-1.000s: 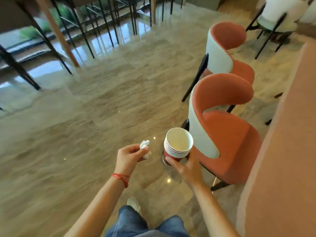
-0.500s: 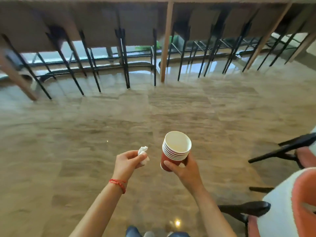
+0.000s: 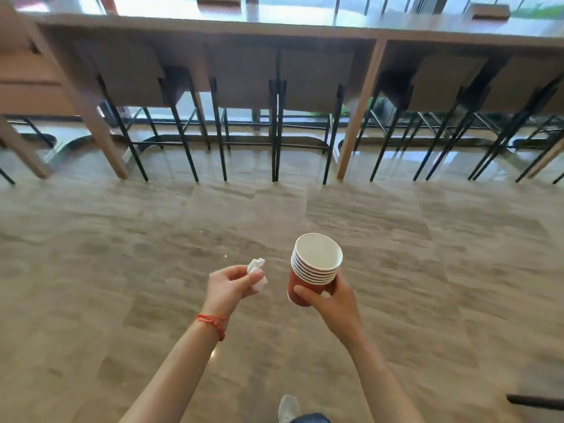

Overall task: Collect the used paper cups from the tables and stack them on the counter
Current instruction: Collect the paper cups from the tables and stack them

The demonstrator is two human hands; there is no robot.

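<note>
Since half a second ago my view has swung up and closer to the long counter (image 3: 213,24), whose top now shows along the upper edge, and the orange chair at the right has dropped out of sight; both hands carry the same things as before. I see my right hand (image 3: 331,302) gripping the stack of paper cups (image 3: 316,267) low on its red wall: the thumb lies across the near side of the bottom cup, the fingers curl round the far side, and the white rims stand clear above them, mouth tilted up toward me. My left hand (image 3: 227,286) pinches a crumpled white napkin (image 3: 257,273) between thumb and fingertips, just beside the cups but not touching them. A red string bracelet (image 3: 213,323) circles the left wrist. Both hands hang over the marble floor (image 3: 91,270), well short of the counter, with black-legged stools (image 3: 183,117) tucked beneath it.
</note>
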